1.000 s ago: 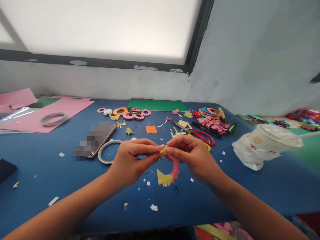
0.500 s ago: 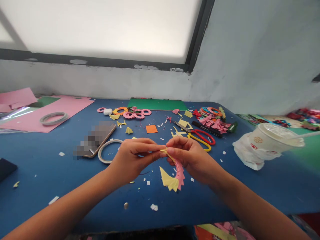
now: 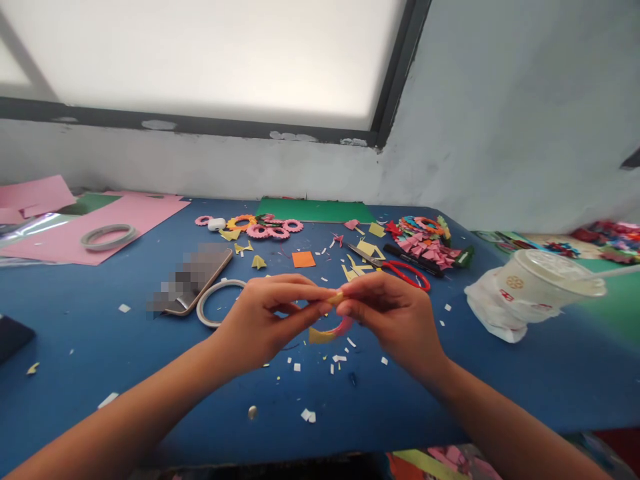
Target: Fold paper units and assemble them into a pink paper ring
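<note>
Above the blue table, my left hand (image 3: 270,310) and my right hand (image 3: 390,310) meet fingertip to fingertip. Both are closed in a pinch on a curved chain of folded paper (image 3: 324,335), yellow at its ends and pink between. Fingers of my right hand hide much of the chain; its free yellow end curls below the hands. Behind them lie an orange paper square (image 3: 303,259), yellow paper scraps (image 3: 367,249) and scissors (image 3: 407,272) with red handles showing. A roll of white tape (image 3: 203,310) is beside my left hand, partly covered by it.
A phone (image 3: 213,273) lies at left, near pink sheets (image 3: 150,217) bearing another tape roll (image 3: 109,237). Finished paper rings (image 3: 260,231) and a pile of folded pieces (image 3: 430,248) sit behind. A lidded cup (image 3: 543,290) with a straw stands at right. White snippets (image 3: 309,415) litter the front.
The paper chain has tipped, its hanging end rising and swinging toward the left. My right hand has turned over it, now covering the scissors' yellow handle.
</note>
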Available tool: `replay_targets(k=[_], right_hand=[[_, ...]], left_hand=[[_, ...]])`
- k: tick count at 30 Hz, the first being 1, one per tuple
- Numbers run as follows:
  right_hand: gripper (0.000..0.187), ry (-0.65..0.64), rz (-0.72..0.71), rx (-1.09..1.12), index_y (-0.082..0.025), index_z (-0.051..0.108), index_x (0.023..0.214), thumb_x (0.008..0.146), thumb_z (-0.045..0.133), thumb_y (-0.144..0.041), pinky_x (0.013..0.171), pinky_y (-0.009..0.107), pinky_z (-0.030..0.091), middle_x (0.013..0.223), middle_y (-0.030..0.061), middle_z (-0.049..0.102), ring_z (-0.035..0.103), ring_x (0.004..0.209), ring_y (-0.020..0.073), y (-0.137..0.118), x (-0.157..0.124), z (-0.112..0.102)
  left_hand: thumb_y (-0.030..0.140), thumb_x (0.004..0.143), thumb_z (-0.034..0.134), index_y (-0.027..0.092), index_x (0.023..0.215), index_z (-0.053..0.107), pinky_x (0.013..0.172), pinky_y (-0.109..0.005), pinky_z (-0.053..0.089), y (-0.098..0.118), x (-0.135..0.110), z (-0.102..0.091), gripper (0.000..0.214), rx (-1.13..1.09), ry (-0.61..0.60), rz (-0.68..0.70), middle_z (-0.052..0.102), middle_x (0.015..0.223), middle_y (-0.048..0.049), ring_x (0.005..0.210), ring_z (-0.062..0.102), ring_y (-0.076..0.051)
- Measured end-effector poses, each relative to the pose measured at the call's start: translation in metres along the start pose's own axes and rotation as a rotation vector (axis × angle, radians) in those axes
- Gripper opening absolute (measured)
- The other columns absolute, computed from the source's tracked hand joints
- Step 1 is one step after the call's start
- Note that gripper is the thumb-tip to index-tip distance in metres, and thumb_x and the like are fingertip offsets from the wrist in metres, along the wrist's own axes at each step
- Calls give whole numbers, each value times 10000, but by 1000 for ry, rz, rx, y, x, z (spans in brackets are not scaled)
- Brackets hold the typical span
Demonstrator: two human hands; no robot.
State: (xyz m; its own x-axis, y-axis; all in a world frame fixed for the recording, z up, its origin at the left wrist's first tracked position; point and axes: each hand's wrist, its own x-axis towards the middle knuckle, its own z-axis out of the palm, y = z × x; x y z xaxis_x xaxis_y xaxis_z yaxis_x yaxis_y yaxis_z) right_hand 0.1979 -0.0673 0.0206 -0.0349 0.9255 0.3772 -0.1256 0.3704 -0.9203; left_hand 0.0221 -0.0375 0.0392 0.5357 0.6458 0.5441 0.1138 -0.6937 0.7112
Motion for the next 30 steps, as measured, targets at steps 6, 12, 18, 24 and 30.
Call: replay_targets(k=[6, 12, 18, 24, 30], right_hand=[[159, -3, -193, -236, -258, 673, 811, 687, 731, -178, 657, 276, 579, 789, -13, 701, 669, 717, 151, -1, -2, -2], [237, -115, -843, -681, -280, 657, 910, 759, 649, -97, 801, 317, 544, 891, -24, 717, 676, 807, 148, -2, 0, -16], [125, -184, -1186, -917, -150, 653, 833, 846, 544, -90, 849, 256, 499, 832, 31, 730, 661, 872, 105, -15, -3, -20], [143, -195, -1186, -956, -151, 656, 840, 858, 529, -87, 856, 243, 482, 814, 26, 731, 657, 876, 91, -19, -6, -19], [121, -180, -1161, -870, -168, 638, 846, 855, 536, -105, 865, 253, 481, 824, 8, 726, 655, 865, 88, -11, -1, -18]], left_hand=[[111, 764, 635, 209, 843, 687, 510, -155, 544, -1, 0, -1, 136, -30, 114, 14, 695, 760, 5, 638, 647, -107], [120, 807, 589, 196, 873, 644, 910, -354, 495, 0, -2, -9, 115, 325, 36, 473, 711, 864, -22, 785, 666, -132], [134, 831, 576, 152, 806, 657, 884, -305, 493, 8, -3, -16, 87, 566, 49, 762, 719, 825, -28, 782, 658, -111], [102, 843, 557, 147, 902, 659, 909, -272, 480, 8, -8, -20, 126, 625, -25, 781, 715, 895, -17, 861, 639, -104], [130, 891, 494, 191, 920, 644, 890, -251, 490, 9, -16, -15, 164, 643, 39, 712, 716, 908, 31, 876, 642, -95]])
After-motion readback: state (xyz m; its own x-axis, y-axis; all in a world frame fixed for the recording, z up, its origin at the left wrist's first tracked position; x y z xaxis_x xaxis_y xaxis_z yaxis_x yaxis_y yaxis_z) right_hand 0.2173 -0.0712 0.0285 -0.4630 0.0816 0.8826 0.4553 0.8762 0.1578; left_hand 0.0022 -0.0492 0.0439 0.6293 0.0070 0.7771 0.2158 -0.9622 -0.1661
